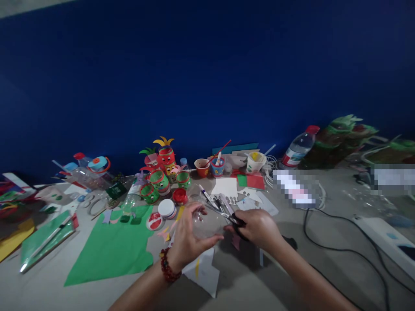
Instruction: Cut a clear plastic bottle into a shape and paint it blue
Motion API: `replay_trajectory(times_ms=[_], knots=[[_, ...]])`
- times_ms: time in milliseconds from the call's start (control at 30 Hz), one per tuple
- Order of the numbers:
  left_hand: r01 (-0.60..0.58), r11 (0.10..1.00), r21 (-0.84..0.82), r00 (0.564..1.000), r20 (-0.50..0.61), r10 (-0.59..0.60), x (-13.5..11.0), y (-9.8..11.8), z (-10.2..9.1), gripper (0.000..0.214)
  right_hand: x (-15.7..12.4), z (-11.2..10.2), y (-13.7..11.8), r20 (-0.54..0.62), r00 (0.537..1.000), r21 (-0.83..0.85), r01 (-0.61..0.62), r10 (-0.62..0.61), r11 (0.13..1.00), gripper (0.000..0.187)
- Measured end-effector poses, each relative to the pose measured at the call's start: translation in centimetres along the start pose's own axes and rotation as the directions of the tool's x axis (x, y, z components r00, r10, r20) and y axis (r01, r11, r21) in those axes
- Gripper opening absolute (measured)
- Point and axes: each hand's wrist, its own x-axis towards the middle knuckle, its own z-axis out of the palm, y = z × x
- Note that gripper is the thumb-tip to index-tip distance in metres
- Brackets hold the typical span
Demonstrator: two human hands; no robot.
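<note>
My left hand (188,235), with a red bead bracelet on the wrist, is wrapped round a clear plastic bottle piece (207,222) held just above the table. My right hand (256,228) is closed on a pair of black-handled scissors (227,214). Their blades point left and reach the clear plastic. Both hands meet over scraps of white paper (204,272) at the table's middle.
A large green paper sheet (110,250) lies left of my hands. Behind stand decorated bottle figures (164,170), paint cups with brushes (217,166), a white jar (167,208), a water bottle (298,149) and coloured papers. A black cable (340,250) runs at right.
</note>
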Motion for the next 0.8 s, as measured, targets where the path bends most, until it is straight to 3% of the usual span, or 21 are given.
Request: replay_trajectory(times_ms=[167, 467, 800], knots=[[0.023, 0.998, -0.052, 0.999, 0.027, -0.022, 0.3, -0.1, -0.3, 0.074, 0.1, 0.0, 0.4, -0.016, 0.999, 0.001, 0.031, -0.031, 1.000, 0.049], [0.015, 1.000, 0.009, 0.996, 0.085, -0.016, 0.0, 0.3, -0.1, 0.081, -0.2, -0.9, -0.3, 0.000, 1.000, -0.020, 0.024, -0.024, 1.000, 0.045], [0.090, 0.988, -0.129, 0.992, 0.105, -0.076, 0.2, 0.2, -0.1, 0.075, -0.2, -0.9, 0.4, -0.029, 0.998, -0.041, 0.051, -0.052, 0.998, 0.048]])
